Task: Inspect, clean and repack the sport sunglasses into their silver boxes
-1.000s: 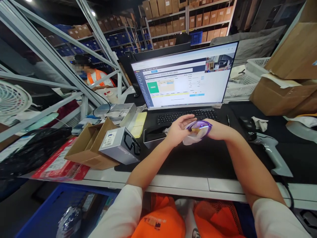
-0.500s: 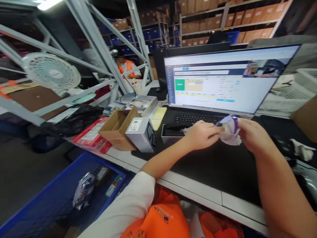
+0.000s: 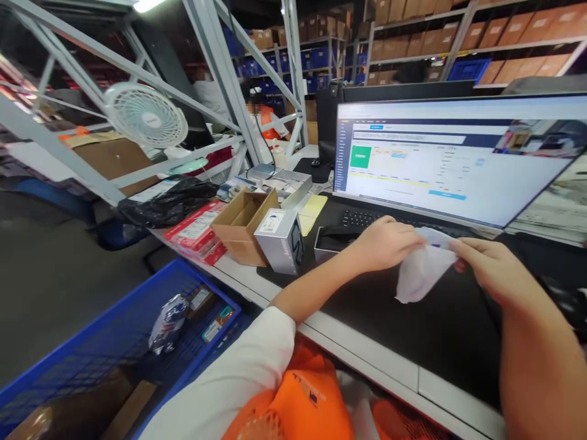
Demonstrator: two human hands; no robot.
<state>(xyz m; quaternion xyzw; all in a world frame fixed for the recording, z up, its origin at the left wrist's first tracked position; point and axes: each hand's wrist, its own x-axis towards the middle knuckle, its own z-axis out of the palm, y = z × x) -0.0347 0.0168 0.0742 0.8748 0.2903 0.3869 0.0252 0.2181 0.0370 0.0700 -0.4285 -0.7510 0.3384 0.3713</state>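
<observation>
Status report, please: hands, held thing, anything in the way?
Left hand, right hand: both gripping white pouch. Pouch hanging over black mat. Keyboard behind; nothing seen blocking.

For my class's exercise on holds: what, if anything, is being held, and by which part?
A pouch, by its upper part: left grip at one side, right grip at the other, with the lower end hanging free.

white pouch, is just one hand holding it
No, the left hand and the right hand both pinch the white pouch near its top.
</observation>
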